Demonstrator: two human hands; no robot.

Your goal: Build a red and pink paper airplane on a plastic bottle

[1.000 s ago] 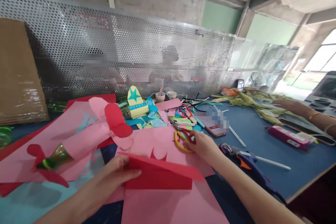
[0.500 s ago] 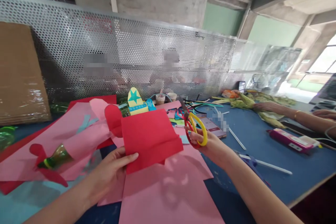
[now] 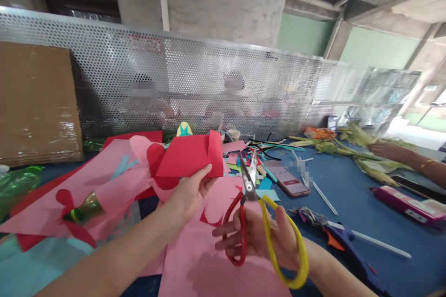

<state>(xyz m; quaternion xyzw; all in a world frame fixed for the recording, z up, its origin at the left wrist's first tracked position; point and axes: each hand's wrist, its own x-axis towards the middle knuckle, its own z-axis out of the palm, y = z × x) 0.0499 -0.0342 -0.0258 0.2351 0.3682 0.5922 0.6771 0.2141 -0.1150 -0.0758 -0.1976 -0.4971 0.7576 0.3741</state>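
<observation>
Our left hand (image 3: 195, 190) pinches the folded red paper (image 3: 188, 155) between thumb and fingers, above the pink sheets. Our right hand (image 3: 265, 236) is spread, its fingers through the red and yellow handles of the scissors (image 3: 249, 186), blades slightly parted. Beyond them lie a phone (image 3: 287, 178) and paper scraps; a blue glue gun (image 3: 344, 241) rests to the right.
</observation>
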